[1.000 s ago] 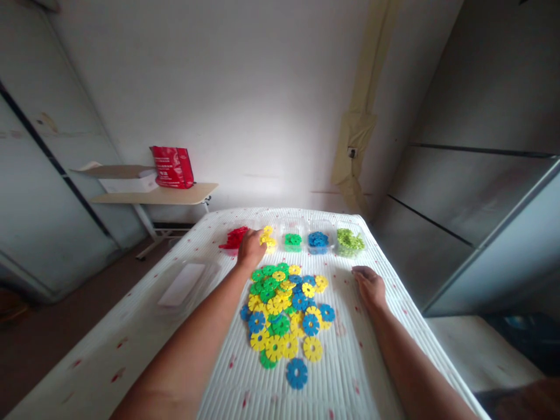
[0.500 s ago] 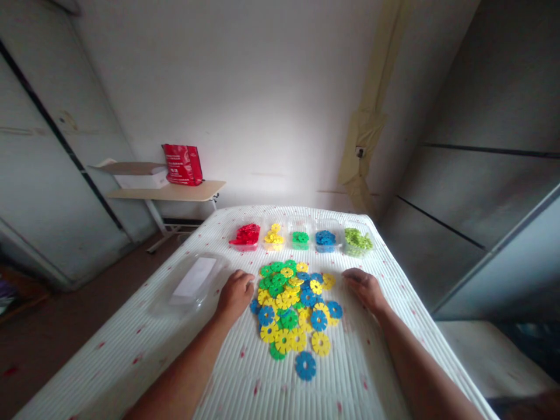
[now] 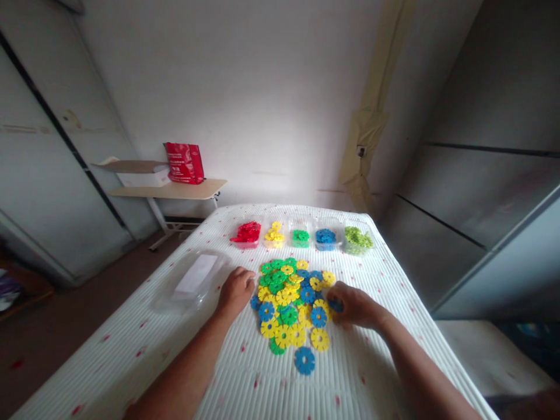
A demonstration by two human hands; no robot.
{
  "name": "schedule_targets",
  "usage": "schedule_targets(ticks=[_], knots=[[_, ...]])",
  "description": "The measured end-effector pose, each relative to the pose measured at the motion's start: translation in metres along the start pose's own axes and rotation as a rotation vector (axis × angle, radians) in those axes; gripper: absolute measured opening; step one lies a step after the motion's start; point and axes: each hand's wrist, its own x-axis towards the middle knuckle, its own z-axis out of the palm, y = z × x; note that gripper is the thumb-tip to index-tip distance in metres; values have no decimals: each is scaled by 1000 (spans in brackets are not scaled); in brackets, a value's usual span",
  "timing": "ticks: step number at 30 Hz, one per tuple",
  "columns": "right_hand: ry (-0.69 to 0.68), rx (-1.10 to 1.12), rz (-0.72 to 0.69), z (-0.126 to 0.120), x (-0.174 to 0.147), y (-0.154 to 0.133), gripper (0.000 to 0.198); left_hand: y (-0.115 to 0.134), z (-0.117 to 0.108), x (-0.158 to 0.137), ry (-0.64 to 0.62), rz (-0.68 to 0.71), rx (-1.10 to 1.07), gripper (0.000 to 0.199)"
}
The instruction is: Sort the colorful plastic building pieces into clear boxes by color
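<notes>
A loose pile of yellow point(image 3: 283, 336), green and blue notched plastic discs, the snowflake building kind, lies in the middle of the table. My right hand point(image 3: 353, 306) is at the pile's right edge, its thumb and fingers closed around a blue snowflake disc point(image 3: 335, 305). Left of the pile, my left hand point(image 3: 236, 290) rests on the cloth with its fingers curled together, and nothing shows in them. One blue disc point(image 3: 304, 361) lies apart at the near side. Behind the pile stand clear tubs of red point(image 3: 248, 233), yellow point(image 3: 274, 236), green point(image 3: 300, 237), blue point(image 3: 326, 238) and lime pieces point(image 3: 357, 239).
A clear plastic lid or tray point(image 3: 192, 289) with a white label lies left of my left hand. The table has a white ribbed cloth point(image 3: 245, 385). Beyond it, a small side table point(image 3: 184, 191) bears a white box point(image 3: 144, 177) and a red bag point(image 3: 184, 163).
My right hand has moved left and nearer to me, onto the pile's right edge, and has closed on a blue disc. My left hand has stayed in place.
</notes>
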Motion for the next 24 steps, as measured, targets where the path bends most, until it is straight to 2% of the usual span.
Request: schedule_targets(ticks=[7,14,21,24], knots=[[12,-12,14,-2,1,8,11,-1,1,0,1,2,-5,21],[-104,103,-8,-9,-3,-3,40,-2,1,0,0,2,-1,21],[-54,-21,13,-5,-2,-8,30,-2,1,0,-4,1,-6,21],[33,-65,0,-10,-4,-9,27,-2,2,0,-2,2,-9,20]])
